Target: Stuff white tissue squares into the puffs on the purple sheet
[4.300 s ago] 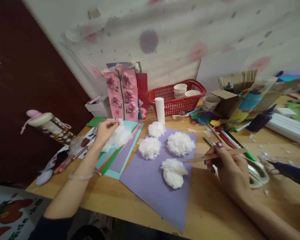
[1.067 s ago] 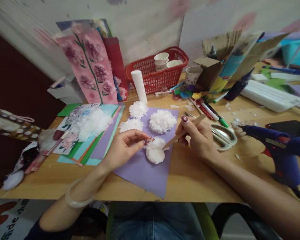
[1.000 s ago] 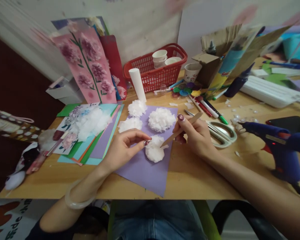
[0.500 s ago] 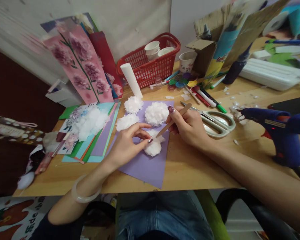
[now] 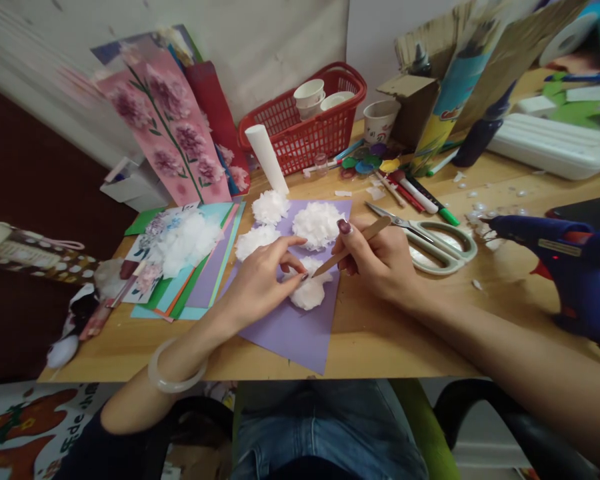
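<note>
A purple sheet of paper point(image 5: 300, 347) lies on the table with several white tissue-paper flowers on it. At the nearest flower point(image 5: 307, 293), my left hand point(image 5: 267, 270) pinches the upper edge between thumb and fingers. My right hand point(image 5: 375, 257) grips a wooden craft stick point(image 5: 379, 229) like a pen. The stick's pointed end touches or nearly touches that flower beside my left thumb. Just beyond my hands sits a fuller white flower point(image 5: 316, 225), with two more flowers point(image 5: 270, 207) to its left. What exactly my left fingertips hold is partly hidden.
Scissors point(image 5: 430, 243) and a blue glue gun point(image 5: 560, 253) lie to the right, near scattered pearl beads point(image 5: 480, 210). Coloured paper point(image 5: 210, 287) with white tissue on top lies left. Behind are a white roll point(image 5: 266, 160), a red basket point(image 5: 305, 143) and markers point(image 5: 415, 193).
The view has shifted slightly, so everything sits a little further right. My left fingertips have closed a little at the flower's edge; my right hand keeps the stick in nearly the same place.
</note>
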Demonstrator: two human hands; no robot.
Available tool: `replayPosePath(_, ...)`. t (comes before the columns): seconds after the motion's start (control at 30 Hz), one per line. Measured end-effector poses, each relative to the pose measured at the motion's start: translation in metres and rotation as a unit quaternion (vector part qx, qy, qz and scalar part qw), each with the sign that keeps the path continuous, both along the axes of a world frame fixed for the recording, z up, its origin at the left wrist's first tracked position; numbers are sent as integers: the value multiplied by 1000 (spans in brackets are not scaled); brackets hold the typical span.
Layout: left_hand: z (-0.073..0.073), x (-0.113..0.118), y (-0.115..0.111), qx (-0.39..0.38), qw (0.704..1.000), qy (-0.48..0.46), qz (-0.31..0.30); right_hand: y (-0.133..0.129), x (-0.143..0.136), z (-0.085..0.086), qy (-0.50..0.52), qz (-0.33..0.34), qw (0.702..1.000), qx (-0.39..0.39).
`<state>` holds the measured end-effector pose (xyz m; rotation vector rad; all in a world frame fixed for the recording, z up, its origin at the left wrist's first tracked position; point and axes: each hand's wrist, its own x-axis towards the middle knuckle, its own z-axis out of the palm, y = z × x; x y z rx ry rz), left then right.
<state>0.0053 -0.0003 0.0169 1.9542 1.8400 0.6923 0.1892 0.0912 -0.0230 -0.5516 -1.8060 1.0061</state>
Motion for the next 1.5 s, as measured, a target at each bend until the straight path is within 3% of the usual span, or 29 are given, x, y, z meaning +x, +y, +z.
replayPosePath(0.23,4,-3,-1,10,999,28,-15,2,-1,2,-44,25,997,60)
replayPosePath(0.43,10,-22,-9,71,995,58,33,1,0,-2,-53,35,996,68)
replayPosePath(0.73,15,-52,-23,108,981,121,107,1,0,1,70,-10,994,-80)
replayPosePath(0.9,25,-91,-30,134,954,173,204,2,0,5,52,-75,990,-109)
replayPosePath(1.07,33,-145,-36,121,905,214,349,6,4,7,-5,-154,988,-13)
replayPosePath(1.2,25,-174,-24,64,900,204,380,11,6,4,-23,-178,981,72)
replayPosePath(1.33,10,-191,4,55,914,198,351,17,5,-3,-16,-167,984,52)
replayPosePath(1.5,4,-213,35,63,905,209,365,22,6,-9,-13,-167,983,75)
